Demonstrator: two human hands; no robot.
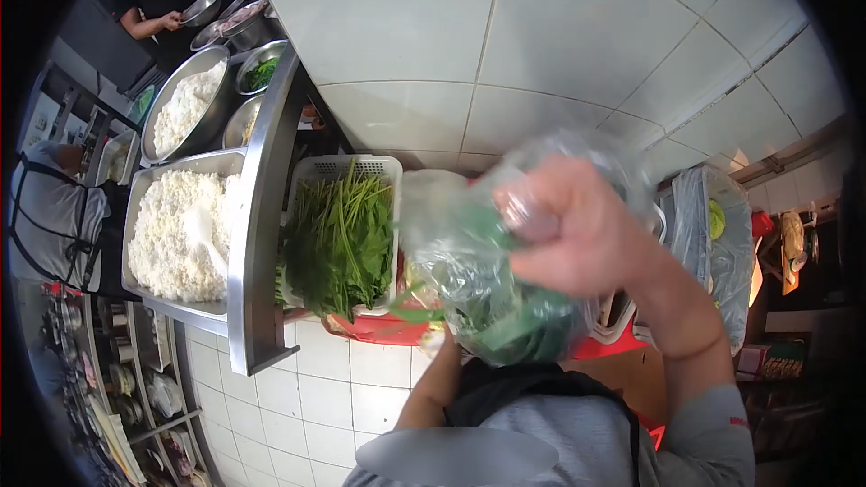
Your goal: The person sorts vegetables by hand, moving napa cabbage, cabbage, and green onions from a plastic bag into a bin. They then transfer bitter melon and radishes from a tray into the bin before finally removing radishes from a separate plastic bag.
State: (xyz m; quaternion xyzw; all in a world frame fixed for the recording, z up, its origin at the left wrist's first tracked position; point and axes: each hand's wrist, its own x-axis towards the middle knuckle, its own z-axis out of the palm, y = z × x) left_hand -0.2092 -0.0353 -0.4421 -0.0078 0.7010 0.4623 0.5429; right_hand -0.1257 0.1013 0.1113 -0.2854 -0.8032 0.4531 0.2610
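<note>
In front of my chest, a clear plastic bag [532,325] with green leafy vegetables inside hangs from my right hand [577,230]. The fingers of that hand are closed around the gathered upper part of the bag, and both are smeared by motion. My left forearm [435,392] reaches up from below, but the bag hides most of my left hand, so its fingers cannot be made out. Left of the bag, a white plastic basket [394,182] holds long-stemmed leafy greens [347,243].
A steel counter edge [262,189] runs along the left, with a tray of white rice [176,230] and a bowl of rice [188,108]. Behind it a person [167,0] holds a metal bowl. A plastic-lined container [713,234] stands right, beside the tiled wall [397,18].
</note>
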